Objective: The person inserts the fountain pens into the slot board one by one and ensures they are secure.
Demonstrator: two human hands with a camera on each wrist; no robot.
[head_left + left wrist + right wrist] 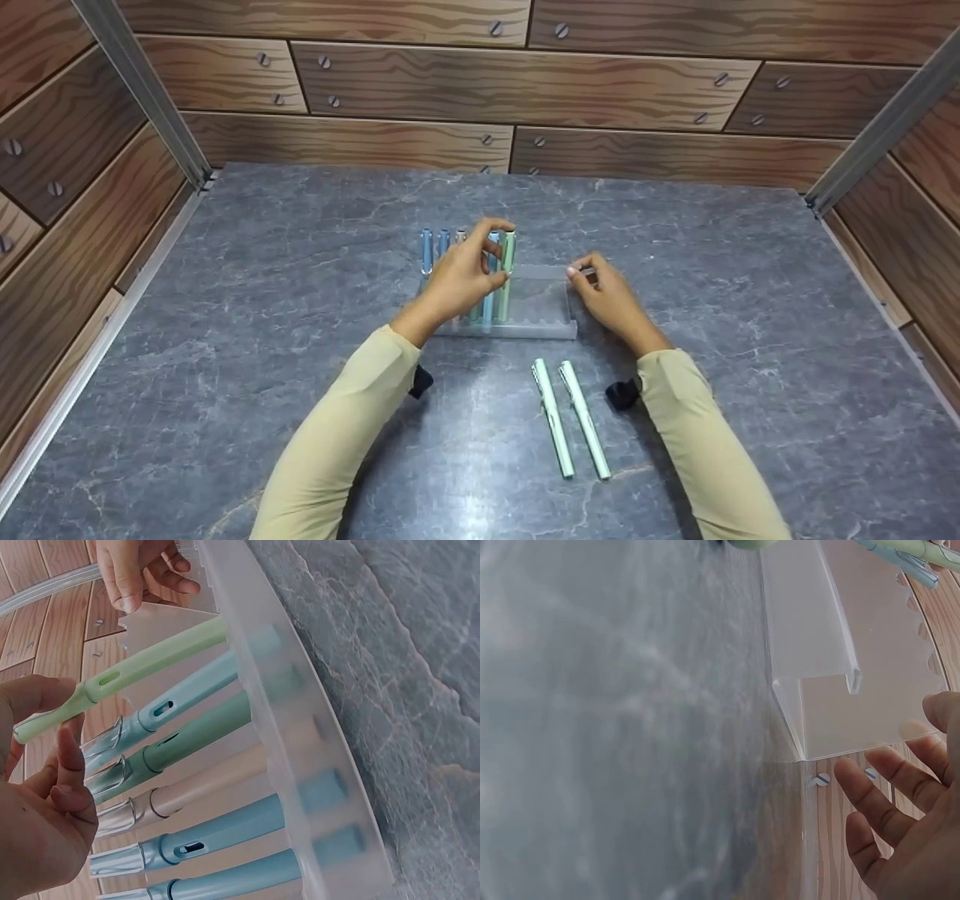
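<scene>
A translucent plastic pen rack (541, 300) stands on the table with several pens leaning in it. My left hand (459, 282) pinches the top end of a light green pen (154, 660), whose lower end sits at the rack's front ledge (289, 712). Beside that pen are a light blue pen (191, 682), a dark green pen (199, 727), a beige pen (214, 784) and two blue pens. At the rack's upper right corner, my right hand (611, 298) pinches the plate's edge between thumb and finger; its other fingers are spread loosely in the right wrist view.
Two mint green pens (553, 420) lie side by side on the grey marbled table (225, 360), in front of the rack and between the forearms. Wood-patterned panels (517, 82) close off the back and both sides, with metal posts (154, 90) at the corners.
</scene>
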